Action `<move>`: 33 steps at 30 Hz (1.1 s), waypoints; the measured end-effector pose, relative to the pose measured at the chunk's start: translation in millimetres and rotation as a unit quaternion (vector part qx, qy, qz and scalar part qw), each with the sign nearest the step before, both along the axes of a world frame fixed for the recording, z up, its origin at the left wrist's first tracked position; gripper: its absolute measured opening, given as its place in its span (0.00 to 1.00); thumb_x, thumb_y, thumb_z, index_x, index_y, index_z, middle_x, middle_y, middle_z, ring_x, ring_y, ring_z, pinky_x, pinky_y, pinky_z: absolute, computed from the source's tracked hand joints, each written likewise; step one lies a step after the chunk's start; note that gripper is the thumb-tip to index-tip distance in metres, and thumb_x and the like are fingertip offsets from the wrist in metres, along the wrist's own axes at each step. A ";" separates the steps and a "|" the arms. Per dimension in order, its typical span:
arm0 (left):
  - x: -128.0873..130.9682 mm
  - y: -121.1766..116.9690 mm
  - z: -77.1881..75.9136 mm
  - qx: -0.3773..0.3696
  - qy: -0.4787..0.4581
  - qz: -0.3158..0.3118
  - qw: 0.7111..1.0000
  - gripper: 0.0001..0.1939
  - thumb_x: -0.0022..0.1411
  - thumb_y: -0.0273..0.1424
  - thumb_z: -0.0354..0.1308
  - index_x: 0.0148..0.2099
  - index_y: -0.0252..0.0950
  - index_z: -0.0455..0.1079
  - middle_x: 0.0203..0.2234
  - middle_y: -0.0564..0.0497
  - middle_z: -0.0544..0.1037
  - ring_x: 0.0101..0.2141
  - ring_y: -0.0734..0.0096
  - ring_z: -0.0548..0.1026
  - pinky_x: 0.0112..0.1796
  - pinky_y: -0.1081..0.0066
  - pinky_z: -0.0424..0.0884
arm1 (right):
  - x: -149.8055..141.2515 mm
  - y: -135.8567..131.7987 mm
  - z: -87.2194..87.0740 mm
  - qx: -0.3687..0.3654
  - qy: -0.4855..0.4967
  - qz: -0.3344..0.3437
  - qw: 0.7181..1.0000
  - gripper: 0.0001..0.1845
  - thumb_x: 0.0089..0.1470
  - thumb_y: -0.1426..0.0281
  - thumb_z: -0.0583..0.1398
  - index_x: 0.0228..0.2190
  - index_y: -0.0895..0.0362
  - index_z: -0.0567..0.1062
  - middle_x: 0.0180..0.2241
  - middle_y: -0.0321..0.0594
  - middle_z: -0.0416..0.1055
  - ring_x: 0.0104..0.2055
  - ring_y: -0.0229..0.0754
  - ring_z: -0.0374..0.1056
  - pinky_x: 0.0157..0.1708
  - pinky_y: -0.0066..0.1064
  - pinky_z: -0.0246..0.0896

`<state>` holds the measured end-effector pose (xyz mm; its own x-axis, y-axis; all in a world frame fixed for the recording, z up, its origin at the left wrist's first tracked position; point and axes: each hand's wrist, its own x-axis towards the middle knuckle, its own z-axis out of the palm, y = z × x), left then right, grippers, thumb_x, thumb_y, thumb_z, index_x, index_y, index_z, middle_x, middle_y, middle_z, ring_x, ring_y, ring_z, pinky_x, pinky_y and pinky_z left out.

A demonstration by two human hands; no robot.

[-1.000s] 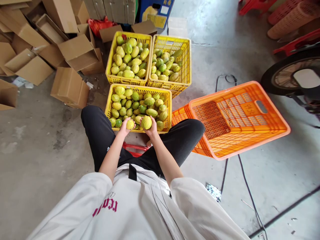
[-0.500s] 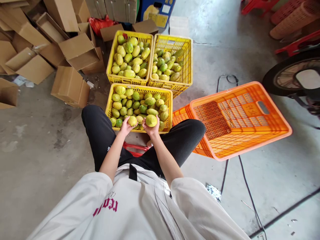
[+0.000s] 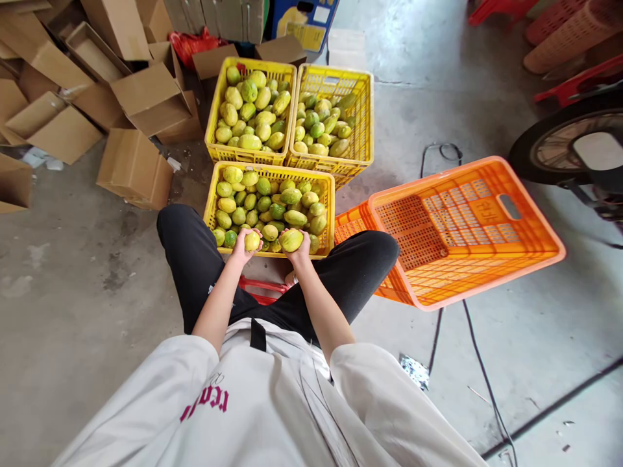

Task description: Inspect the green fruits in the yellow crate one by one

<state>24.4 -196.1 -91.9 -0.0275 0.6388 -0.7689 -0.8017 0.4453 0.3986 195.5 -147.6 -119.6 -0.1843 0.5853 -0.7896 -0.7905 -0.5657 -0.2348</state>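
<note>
My left hand is closed around a small, roundish yellow fruit. In my right hand lies a larger oval yellow-green fruit, with the fingers wrapped round its far side. Both hands are held apart above the near edge of a yellow plastic crate. Loose fruit of the same sort, from green to yellow, fills that crate between my knees. I cannot tell the exact kind of fruit.
Behind stand two more yellow crates of fruit, one at left and one at right. An orange crate leans tilted beside my right knee. Cardboard boxes lie at left. A cable and a motorbike wheel are at right.
Both hands have turned a little, and each fruit now sits slightly further left in view. The same two fruits stay held. The whole view has shifted slightly.
</note>
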 end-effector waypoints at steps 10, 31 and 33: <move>-1.7 0.8 -0.1 -0.033 0.000 -0.006 0.999 0.11 0.61 0.37 0.53 0.36 0.36 0.71 0.18 0.52 0.73 0.16 0.72 0.71 0.17 0.76 0.66 | -2.3 2.8 -9.2 0.076 -0.034 0.038 0.996 0.08 0.55 0.62 0.56 0.29 0.52 0.71 0.24 0.36 0.75 0.30 0.44 0.75 0.39 0.40 0.78; -0.2 3.9 4.3 -0.038 -0.037 0.103 0.993 0.14 0.71 0.39 0.52 0.43 0.33 0.72 0.27 0.47 0.78 0.26 0.70 0.77 0.27 0.75 0.76 | 2.0 -1.2 24.5 0.105 0.107 -0.008 0.989 0.16 0.60 0.56 0.53 0.35 0.54 0.74 0.32 0.41 0.78 0.37 0.45 0.76 0.44 0.42 0.77; -0.9 3.6 3.8 -0.035 -0.040 0.115 0.992 0.13 0.69 0.39 0.55 0.44 0.34 0.72 0.28 0.47 0.78 0.27 0.69 0.78 0.28 0.74 0.77 | 2.1 -0.9 24.0 0.092 0.111 -0.003 0.990 0.13 0.58 0.61 0.55 0.36 0.55 0.74 0.34 0.43 0.79 0.40 0.46 0.77 0.45 0.42 0.77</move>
<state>23.5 -192.5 -88.1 -0.1048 0.5681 -0.8162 -0.9131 0.2703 0.3053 197.6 -148.5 -95.6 -0.3377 0.7168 -0.6101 -0.8368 -0.5254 -0.1541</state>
